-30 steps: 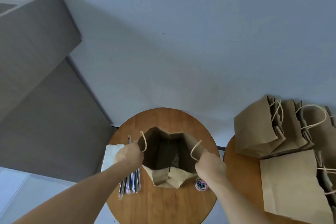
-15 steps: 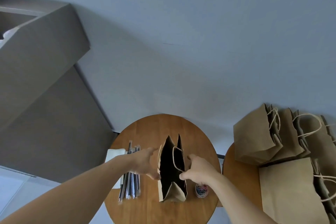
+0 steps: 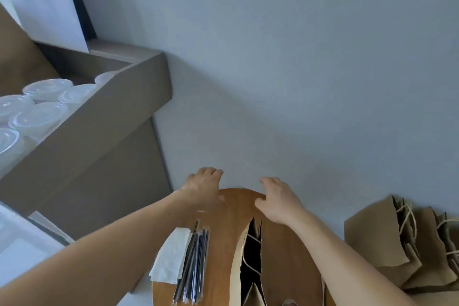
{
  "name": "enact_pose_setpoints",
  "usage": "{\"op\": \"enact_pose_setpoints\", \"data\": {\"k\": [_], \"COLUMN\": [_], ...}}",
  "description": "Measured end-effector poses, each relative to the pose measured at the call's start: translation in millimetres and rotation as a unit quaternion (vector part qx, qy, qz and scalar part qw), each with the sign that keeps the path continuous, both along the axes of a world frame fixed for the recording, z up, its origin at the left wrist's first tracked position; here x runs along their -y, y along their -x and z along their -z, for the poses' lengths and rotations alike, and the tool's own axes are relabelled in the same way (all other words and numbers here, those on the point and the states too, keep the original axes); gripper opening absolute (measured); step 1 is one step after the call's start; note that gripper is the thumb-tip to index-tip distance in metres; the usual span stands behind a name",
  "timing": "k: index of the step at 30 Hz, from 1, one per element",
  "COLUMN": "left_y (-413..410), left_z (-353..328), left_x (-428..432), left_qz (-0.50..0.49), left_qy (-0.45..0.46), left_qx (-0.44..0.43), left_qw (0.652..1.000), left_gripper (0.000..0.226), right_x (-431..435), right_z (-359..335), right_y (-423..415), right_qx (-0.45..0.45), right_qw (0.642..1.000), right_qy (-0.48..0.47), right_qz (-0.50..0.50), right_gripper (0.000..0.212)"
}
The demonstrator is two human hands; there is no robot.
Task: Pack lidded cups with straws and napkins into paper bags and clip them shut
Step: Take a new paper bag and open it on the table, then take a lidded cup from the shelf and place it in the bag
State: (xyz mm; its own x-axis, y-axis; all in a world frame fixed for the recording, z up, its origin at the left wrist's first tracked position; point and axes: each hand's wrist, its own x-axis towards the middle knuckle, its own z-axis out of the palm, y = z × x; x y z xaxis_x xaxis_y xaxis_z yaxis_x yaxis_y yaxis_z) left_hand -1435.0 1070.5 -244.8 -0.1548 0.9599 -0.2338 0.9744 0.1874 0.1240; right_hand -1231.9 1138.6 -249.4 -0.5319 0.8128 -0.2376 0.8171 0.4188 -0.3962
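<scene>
Paper bag [image 3: 250, 256] stands on the surface [image 3: 223, 243], mouth only narrowly open. Left hand [image 3: 203, 189] and right hand [image 3: 275, 202]: fingers [image 3: 213, 172] loosely spread, nothing held. Mouth should be widened before a lidded cup [image 3: 39, 113] is lowered in upright.

The round wooden surface [image 3: 224, 226] carries an open paper bag [image 3: 250, 263] nearer the person than the right grip [image 3: 275, 202], and straws [image 3: 193, 258] beside napkins [image 3: 169, 256] behind the left grip [image 3: 203, 190].
</scene>
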Motion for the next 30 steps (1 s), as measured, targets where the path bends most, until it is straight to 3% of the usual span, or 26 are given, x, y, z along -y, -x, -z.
{"op": "enact_pose_setpoints", "data": {"k": [10, 16, 22, 30], "left_y": [121, 209, 326, 426], "left_z": [-123, -186, -207, -187], "left_x": [36, 70, 150, 250], "left_qz": [-0.112, -0.145, -0.219, -0.333], "left_qy": [-0.158, -0.234, -0.229, -0.185], "left_qx": [-0.035, -0.063, -0.079, -0.083], "left_qw": [0.980, 0.959, 0.945, 0.921], "left_gripper": [0.077, 0.071, 0.076, 0.077], "right_x": [-6, 23, 82, 161], "right_z": [-116, -182, -212, -217], "right_y": [140, 238, 344, 471], "right_qx": [-0.024, -0.084, -0.121, -0.070], "right_qw": [0.987, 0.968, 0.945, 0.907], "right_qy": [-0.106, -0.171, -0.178, -0.137], "right_qz": [-0.123, -0.164, -0.247, -0.392], "right_gripper": [0.066, 0.060, 0.057, 0.062]}}
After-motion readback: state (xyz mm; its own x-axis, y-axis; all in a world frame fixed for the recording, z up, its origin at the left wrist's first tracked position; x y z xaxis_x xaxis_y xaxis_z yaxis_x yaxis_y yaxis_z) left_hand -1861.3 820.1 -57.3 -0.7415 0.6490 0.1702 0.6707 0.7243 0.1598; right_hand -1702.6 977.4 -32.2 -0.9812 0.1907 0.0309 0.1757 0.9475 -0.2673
